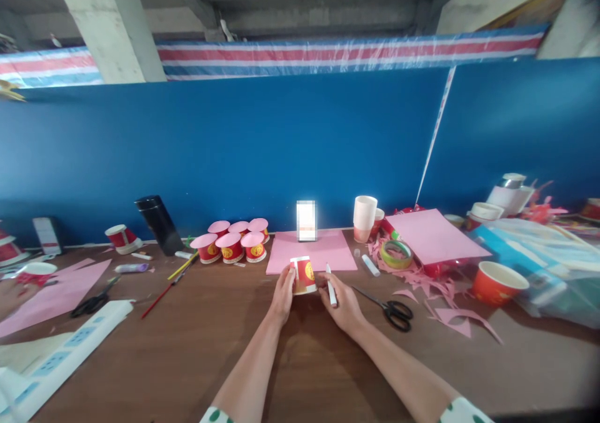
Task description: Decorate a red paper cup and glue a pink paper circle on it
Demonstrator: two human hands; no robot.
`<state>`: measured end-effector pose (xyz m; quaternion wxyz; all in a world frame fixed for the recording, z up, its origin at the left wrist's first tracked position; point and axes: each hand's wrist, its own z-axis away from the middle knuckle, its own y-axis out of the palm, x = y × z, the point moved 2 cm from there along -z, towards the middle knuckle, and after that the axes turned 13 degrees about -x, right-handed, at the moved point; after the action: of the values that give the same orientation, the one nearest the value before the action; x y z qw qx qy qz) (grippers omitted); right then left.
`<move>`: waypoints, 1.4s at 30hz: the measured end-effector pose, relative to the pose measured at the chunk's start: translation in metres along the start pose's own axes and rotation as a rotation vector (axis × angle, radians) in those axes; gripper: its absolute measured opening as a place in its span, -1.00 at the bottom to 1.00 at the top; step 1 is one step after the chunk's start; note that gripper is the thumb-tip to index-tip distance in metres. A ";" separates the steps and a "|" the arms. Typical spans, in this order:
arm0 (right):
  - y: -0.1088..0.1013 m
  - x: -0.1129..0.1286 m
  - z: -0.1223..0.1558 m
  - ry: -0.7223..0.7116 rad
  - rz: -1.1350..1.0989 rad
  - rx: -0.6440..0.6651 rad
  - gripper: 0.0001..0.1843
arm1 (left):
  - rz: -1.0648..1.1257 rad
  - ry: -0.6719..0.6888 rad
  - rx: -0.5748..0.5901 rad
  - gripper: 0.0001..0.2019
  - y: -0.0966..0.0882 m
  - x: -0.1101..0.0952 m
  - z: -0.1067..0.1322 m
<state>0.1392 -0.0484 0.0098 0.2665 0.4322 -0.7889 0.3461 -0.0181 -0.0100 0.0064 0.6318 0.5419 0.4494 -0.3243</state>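
My left hand (282, 295) grips a small red paper cup (304, 274) turned upside down on the edge of a pink paper sheet (328, 251). My right hand (341, 298) holds a white pen or glue stick (330, 285), its tip pointing up next to the cup. Both forearms reach in from the bottom over the brown table (220, 348).
Several upside-down red cups with pink tops (232, 242) stand at left of the pink sheet. Black scissors (391, 310), a tape roll (396, 254), stacked white cups (364, 213), pink scraps and an open red cup (497, 282) lie right. A power strip (65, 354) and another pair of scissors (91, 303) lie left.
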 end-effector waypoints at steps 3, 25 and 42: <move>-0.001 0.002 0.000 0.005 -0.005 0.009 -0.65 | -0.027 0.016 -0.027 -0.62 0.000 -0.001 0.001; 0.002 -0.006 0.004 -0.082 0.153 0.038 -0.67 | -0.161 0.175 -0.070 -0.56 -0.001 -0.003 0.005; 0.001 0.001 0.003 -0.074 0.131 0.071 -0.68 | -0.170 0.195 0.010 -0.60 -0.003 0.005 0.000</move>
<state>0.1378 -0.0503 0.0083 0.1984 0.4011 -0.8121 0.3744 -0.0190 -0.0104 0.0007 0.5528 0.5340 0.5513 -0.3246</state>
